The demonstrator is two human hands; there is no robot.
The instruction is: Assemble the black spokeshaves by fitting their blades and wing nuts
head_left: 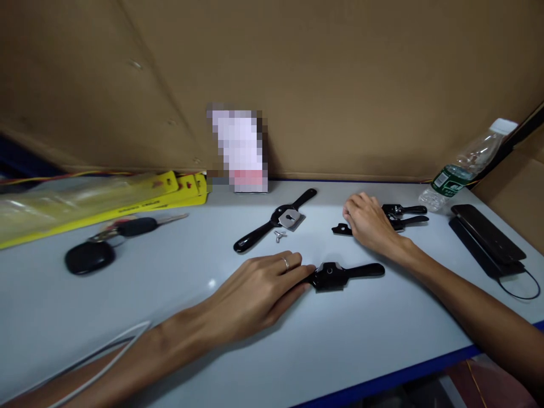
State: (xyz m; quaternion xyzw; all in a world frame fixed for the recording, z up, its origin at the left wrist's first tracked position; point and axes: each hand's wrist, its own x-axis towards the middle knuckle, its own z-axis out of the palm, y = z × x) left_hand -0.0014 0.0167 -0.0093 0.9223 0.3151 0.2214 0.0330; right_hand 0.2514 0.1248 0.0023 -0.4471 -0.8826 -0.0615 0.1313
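Note:
My left hand (266,286) is closed around one handle of a black spokeshave (331,276), which lies on the table with its other handle pointing right. My right hand (368,221) is farther back, fingers curled down over black spokeshave parts. A flat, notched black piece (341,229) sticks out on its left. Beyond its right side, black handles (414,220) show. Its fingertips are hidden, so I cannot make out what they grip. Behind my left hand lies another black spokeshave (257,234) with a grey metal plate (291,221) on its middle. A small silver thumbscrew (279,236) lies beside it.
Keys with a black fob (90,257) lie at left, in front of yellow-backed clear packages (165,195). A blurred-out upright item (244,150) leans against the cardboard wall (323,90). At right are a tilted water bottle (450,178) and a dark phone-like object (488,233) with a cord loop.

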